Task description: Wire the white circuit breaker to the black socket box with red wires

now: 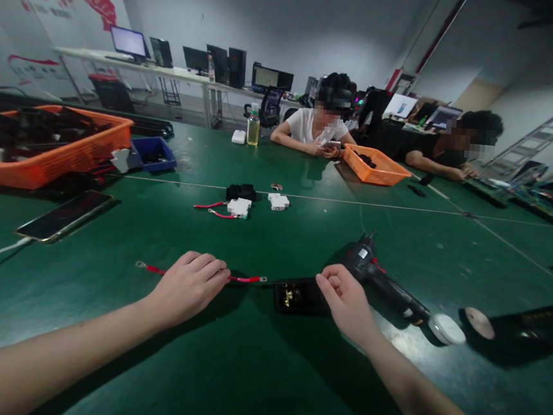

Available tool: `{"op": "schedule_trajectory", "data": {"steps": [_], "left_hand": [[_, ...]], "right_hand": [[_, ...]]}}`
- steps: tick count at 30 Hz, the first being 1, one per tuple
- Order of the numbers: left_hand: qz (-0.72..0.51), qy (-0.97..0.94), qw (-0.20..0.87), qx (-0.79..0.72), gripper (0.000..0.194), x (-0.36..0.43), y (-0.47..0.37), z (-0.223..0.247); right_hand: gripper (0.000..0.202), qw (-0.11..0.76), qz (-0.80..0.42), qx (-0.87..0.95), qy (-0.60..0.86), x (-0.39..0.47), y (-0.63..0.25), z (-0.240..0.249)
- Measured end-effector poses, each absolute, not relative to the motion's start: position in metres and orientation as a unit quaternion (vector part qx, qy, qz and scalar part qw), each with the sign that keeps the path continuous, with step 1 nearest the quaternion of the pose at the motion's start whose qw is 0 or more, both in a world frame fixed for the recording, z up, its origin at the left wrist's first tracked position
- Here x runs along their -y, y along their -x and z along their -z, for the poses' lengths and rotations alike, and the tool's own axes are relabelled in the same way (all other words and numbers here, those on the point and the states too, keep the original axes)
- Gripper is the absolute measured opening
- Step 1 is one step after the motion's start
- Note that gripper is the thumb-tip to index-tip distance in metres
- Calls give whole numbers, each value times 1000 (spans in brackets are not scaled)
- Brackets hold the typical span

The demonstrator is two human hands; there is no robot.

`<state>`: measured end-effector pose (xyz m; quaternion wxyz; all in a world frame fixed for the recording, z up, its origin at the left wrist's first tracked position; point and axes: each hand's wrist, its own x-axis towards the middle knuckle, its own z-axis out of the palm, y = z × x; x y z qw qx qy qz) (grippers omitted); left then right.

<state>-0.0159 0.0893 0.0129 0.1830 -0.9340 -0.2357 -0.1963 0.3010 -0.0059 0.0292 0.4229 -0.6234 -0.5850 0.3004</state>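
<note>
A short red cable [156, 270] with a ring terminal at each end lies across my left hand [191, 284], which is closed round its middle. Its right-hand terminal points toward a black plastic case [279, 298] with brass-coloured parts inside. Over the right end of that case is my right hand [346, 301], thumb and fingers pinched together; whatever they grip is hidden. Just beyond the right hand rests a black and red electric screwdriver [390, 287] on its side. Farther up the table are white breaker-like modules [277, 201], one [239, 208] with red cables attached, beside a black part [242, 191].
A phone [67, 215] on a white charging cable lies at left, near an orange basket [42, 171] of black parts and a blue bin [158, 155]. Another orange basket [376, 171], a bottle [253, 128] and two seated people are across the green table [165, 378].
</note>
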Motion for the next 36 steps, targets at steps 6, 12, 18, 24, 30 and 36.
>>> {"op": "schedule_trajectory", "data": {"steps": [6,12,18,24,30,36], "left_hand": [[193,934,181,240,16,-90,16,-12],[205,934,176,235,16,-90,16,-12],[210,932,173,238,17,-90,15,-11],[206,932,177,242,17,-90,15,-11],[199,933,179,240,17,-91,15,-11],[189,935,186,237,16,-91,17,-10]], "right_hand": [[33,444,-406,520,606,-1,-301,-14],[32,429,-397,532,612,-6,-304,-2],[29,401,-350,559,636,-4,-301,-5],[29,366,-317,577,658,-3,-297,-8],[29,331,-290,588,678,-6,-301,-7],[29,289,-249,605,699,-7,-307,-10]]}}
